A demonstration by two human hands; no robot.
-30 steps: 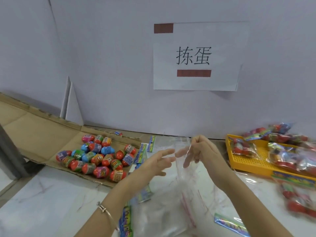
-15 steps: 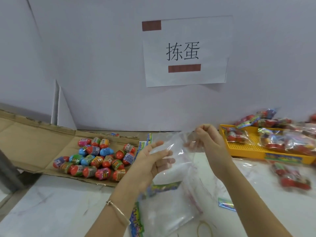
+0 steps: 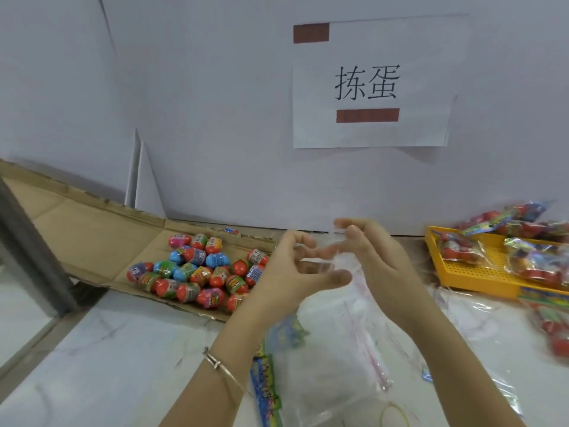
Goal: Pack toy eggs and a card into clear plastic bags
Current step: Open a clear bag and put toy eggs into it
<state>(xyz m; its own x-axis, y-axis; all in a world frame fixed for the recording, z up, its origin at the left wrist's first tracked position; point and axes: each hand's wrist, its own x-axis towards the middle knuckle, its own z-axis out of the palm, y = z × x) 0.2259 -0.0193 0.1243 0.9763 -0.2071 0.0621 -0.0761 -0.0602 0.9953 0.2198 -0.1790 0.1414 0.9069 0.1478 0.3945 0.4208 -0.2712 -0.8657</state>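
I hold a clear plastic bag (image 3: 348, 322) upright in front of me by its top edge. My left hand (image 3: 286, 272) and my right hand (image 3: 372, 257) both pinch the bag's mouth, fingers curled at the rim. The bag hangs down over the white table. A pile of several colourful toy eggs (image 3: 200, 272) lies on flattened cardboard (image 3: 92, 235) to the left of my left hand. Colourful printed cards (image 3: 264, 386) lie on the table below my left wrist, partly behind the bag.
A yellow perforated tray (image 3: 480, 269) at the right holds several filled bags (image 3: 535, 257); more filled bags (image 3: 554, 328) lie in front of it. A rubber band (image 3: 394, 414) lies near the bottom edge. A white wall with a paper sign (image 3: 369, 84) stands close behind.
My hands have come closer together at the bag's top edge. My left hand moved up from the bag's side to its mouth.
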